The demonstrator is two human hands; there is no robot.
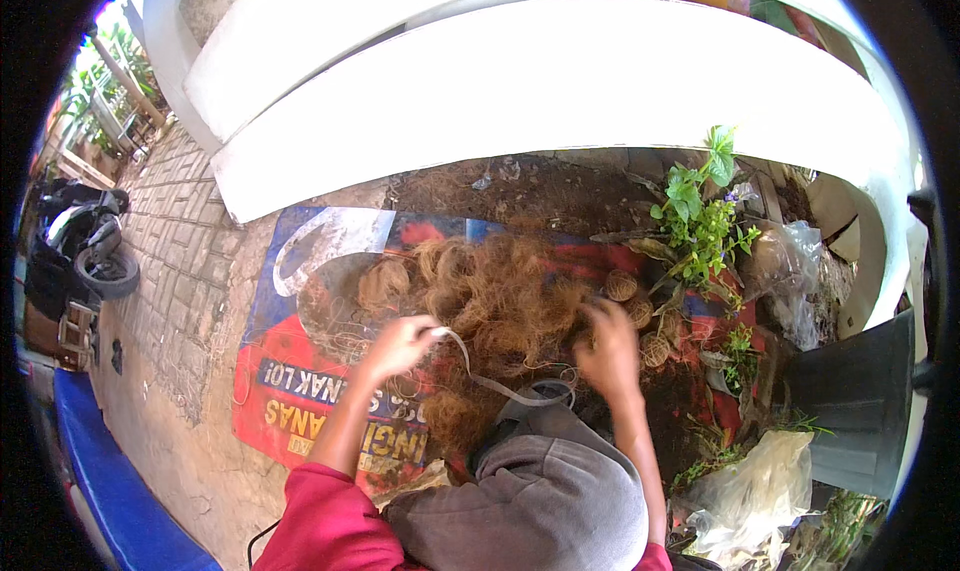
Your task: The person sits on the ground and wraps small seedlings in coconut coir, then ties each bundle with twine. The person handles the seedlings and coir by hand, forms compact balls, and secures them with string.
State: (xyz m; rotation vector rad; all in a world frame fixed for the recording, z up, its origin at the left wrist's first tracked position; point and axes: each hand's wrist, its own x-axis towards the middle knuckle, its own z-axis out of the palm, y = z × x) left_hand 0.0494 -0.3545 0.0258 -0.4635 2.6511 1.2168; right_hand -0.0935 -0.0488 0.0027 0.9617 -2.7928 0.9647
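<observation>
My left hand (pixel 405 348) pinches one end of a thin, pale flat strip (pixel 491 384) between thumb and fingers. From there the strip sags and curls in a loop near my knee. My right hand (pixel 609 346) is blurred, at the right edge of a heap of brown coconut-like fibre (pixel 487 293); whether it grips a tuft cannot be told. Just beyond it lie several small round balls of woven strands (pixel 620 285). A separate clump of fibre (pixel 454 419) rests close to my leg. Beneath all this is a printed plastic banner (pixel 259 376), soiled and bearing writing.
A white slatted bench-like structure (pixel 525 83) spans the far side. Right of the heap are a leafy plant (pixel 686 196), clear plastic bags (pixel 757 488) and a dark plastic bin (pixel 847 406). At left, a motorcycle (pixel 94 241) stands on paving, with a blue surface (pixel 120 481) nearer.
</observation>
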